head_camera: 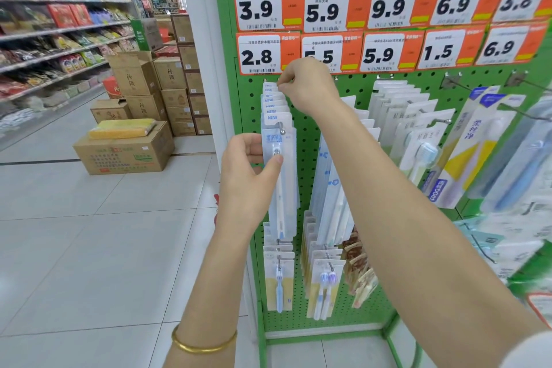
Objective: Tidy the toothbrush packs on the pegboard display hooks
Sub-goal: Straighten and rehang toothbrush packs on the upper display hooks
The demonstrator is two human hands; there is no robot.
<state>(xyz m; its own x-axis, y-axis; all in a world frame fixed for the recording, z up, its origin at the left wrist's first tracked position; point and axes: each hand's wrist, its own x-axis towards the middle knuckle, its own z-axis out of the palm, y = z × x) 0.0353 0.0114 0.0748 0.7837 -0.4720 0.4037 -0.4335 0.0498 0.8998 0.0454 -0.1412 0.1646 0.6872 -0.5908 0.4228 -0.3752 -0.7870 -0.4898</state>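
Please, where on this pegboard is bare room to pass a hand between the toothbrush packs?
Bare pegboard runs between the pack the left hand holds and the next column. Farther right, the white packs overlap tightly.

I see glossy clear-plastic toothbrush packs on a matt green perforated metal pegboard; at nine o'clock, matt brown cardboard boxes.
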